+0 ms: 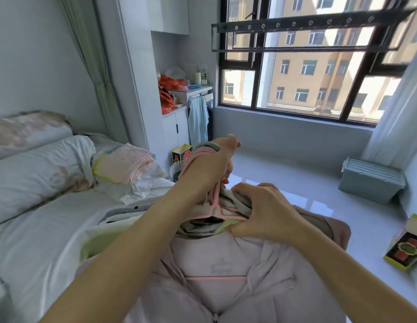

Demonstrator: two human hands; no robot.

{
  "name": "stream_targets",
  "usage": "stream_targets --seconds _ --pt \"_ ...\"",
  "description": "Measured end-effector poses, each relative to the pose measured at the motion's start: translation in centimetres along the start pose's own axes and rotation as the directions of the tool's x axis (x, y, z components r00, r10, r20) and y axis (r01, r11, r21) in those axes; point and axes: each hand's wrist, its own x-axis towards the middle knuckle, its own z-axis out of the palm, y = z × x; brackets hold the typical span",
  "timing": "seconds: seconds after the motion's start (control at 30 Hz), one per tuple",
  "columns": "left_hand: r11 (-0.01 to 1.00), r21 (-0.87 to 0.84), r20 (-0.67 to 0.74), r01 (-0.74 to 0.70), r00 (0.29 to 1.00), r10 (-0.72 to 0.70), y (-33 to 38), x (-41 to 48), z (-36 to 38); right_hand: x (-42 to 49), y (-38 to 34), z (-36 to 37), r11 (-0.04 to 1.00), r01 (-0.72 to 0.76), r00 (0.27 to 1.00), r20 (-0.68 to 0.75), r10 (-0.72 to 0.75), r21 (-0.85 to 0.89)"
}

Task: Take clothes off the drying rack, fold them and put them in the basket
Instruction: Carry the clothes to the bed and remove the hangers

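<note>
- The glossy floor under the window lies open from the bed across to the right wall, the widest free stretch
- The bed closes the whole left side; pillows and a folded striped cloth take its head end
- The garments on pink hangers, gripped by the left hand and right hand, fill the near middle and hide the floor below
- A white woven basket and a yellow box crowd the gap between bed corner and cabinet
- A lidded grey bin and a second box stand on the floor at the right, apart from each other
- The drying rack hangs overhead before the window, open air beneath it
</note>
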Motion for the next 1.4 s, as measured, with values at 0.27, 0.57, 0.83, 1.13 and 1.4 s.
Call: stream_targets --seconds 0.27,0.57,0.83,1.13,1.4 --pt "0.999 0.037 0.063 -0.032 0.998 0.03 -1.9 -7.6 -12.5 0.0 -14.4 5.7 0.998 -0.052 0.999 -0.002 0.052 -0.032" --pt "0.993 0.12 0.09 -0.004 0.996 -0.007 -4.0 -13.8 -25.7 2.1 -28.2 13.1 0.995 -0.094 0.995 -0.042 0.095 0.016" --pt "0.995 0.095 0.04 0.003 0.999 -0.007 -5.1 -14.9 -34.3 6.8 -34.4 17.6 0.999 -0.011 0.997 -0.074 0.014 0.037" --pt "1.0 0.011 0.041 0.018 0.999 -0.018 -9.7 -9.9 -41.9 15.3 -35.8 22.7 1.0 -0.012 0.999 -0.042 0.013 0.004" --pt "1.0 0.01 0.058 -0.001 0.998 0.0 -12.2 -5.2 -48.1 22.3 -38.1 25.5 0.999 -0.039 0.999 0.006 0.039 -0.019"
